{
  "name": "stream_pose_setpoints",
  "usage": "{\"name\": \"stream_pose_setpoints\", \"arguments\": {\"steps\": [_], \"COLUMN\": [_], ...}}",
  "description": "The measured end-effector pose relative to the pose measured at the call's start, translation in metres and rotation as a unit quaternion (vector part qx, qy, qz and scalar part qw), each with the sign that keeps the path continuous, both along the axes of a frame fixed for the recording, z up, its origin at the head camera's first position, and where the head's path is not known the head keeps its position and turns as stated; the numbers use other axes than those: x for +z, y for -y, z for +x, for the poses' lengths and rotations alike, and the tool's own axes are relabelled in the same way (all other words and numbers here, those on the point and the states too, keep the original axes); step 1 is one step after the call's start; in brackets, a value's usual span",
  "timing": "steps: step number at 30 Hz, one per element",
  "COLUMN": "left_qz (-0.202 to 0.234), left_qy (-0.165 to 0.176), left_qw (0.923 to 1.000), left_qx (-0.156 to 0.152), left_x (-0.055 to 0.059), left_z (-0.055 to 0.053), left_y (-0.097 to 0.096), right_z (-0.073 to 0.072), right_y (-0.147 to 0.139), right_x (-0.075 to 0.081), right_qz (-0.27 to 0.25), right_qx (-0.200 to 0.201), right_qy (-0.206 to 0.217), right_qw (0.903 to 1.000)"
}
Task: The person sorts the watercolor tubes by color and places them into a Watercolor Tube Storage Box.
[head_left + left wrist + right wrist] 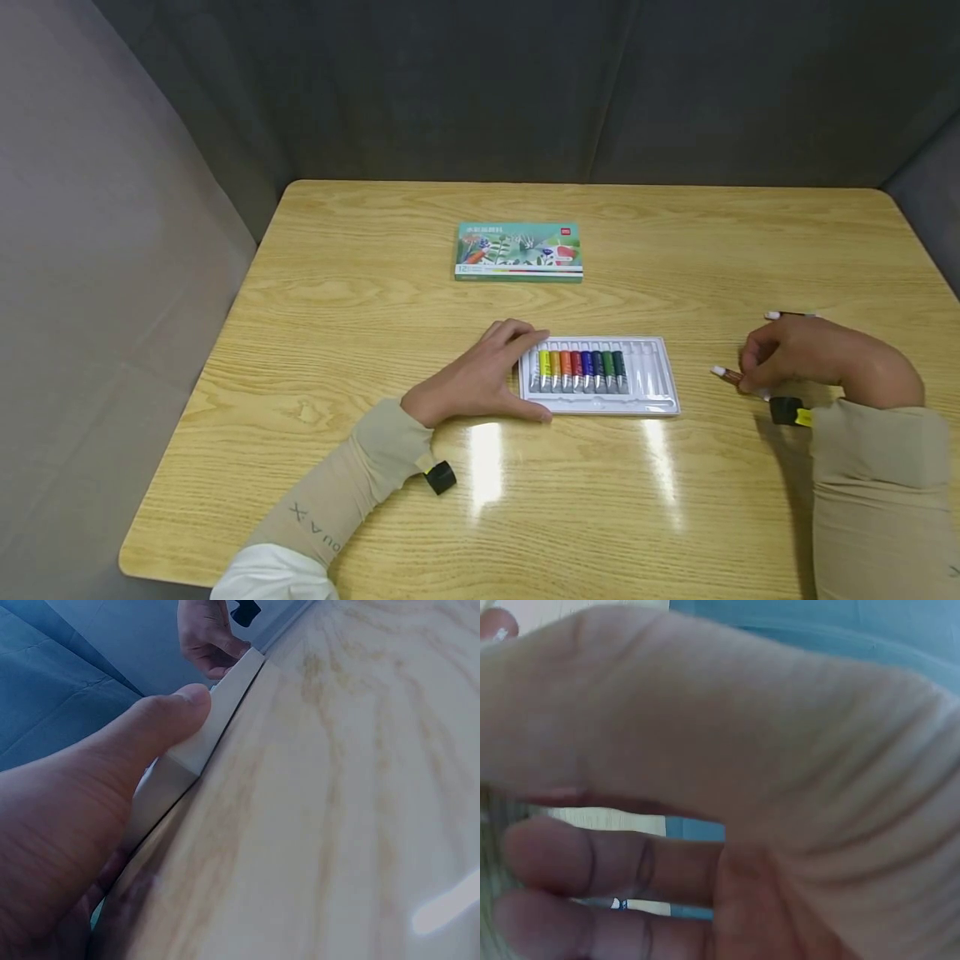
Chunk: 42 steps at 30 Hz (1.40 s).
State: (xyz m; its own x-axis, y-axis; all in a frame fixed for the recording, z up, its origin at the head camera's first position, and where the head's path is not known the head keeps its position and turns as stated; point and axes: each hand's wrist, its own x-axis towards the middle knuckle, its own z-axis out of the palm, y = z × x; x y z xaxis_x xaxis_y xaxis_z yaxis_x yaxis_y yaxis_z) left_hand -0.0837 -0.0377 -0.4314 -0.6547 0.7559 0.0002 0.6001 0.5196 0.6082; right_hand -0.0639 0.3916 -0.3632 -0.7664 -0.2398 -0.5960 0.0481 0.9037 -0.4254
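Observation:
A white plastic tray (pixel 598 407) lies on the table with a row of small paint tubes (pixel 577 367), running from clear or white through yellow, orange, red and blue to green. Slots at its right end hold no tubes. My left hand (pixel 487 375) grips the tray's left end, thumb along the near edge and fingers at the far corner; the left wrist view shows the thumb against the tray's side (pixel 229 697). To the tray's right, my right hand (pixel 810 354) pinches a brownish-red paint tube (pixel 727 375) with a white cap, low over the table. In the right wrist view the palm hides it.
Behind the tray lies a green illustrated paint box (pixel 517 250). Another white-capped dark tube (pixel 787 315) lies just beyond my right hand, partly hidden by it. The wooden table (pixel 360 267) ends at a dark grey curtain (pixel 450 92) at the back.

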Motion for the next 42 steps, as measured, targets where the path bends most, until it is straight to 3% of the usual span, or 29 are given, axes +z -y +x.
{"name": "stream_pose_setpoints", "arguments": {"steps": [11, 17, 21, 27, 36, 42], "left_qz": [-0.001, -0.001, 0.000, 0.001, 0.003, 0.004], "left_qy": [0.000, 0.000, 0.001, 0.000, -0.002, 0.004], "left_qw": [1.0000, 1.0000, 1.0000, 1.0000, 1.0000, 1.0000], "left_qx": [-0.001, 0.001, 0.001, 0.001, 0.000, -0.003], "left_x": [-0.001, -0.001, 0.001, 0.000, -0.001, 0.000], "left_z": [0.000, 0.001, 0.001, 0.001, 0.000, 0.000], "left_y": [-0.001, 0.000, 0.000, 0.000, 0.000, 0.000], "right_z": [-0.002, -0.002, -0.003, 0.000, 0.008, 0.012], "right_y": [0.016, 0.014, 0.009, 0.009, 0.017, 0.027], "right_x": [-0.003, 0.002, 0.008, 0.017, 0.031, 0.040], "right_qz": [-0.049, 0.030, 0.054, 0.056, 0.049, 0.044], "right_qx": [-0.001, -0.003, -0.025, -0.077, -0.155, -0.194], "right_qy": [0.005, -0.075, -0.158, -0.268, -0.342, -0.345], "right_qw": [0.9988, 0.9967, 0.9857, 0.9588, 0.9256, 0.9174]}}
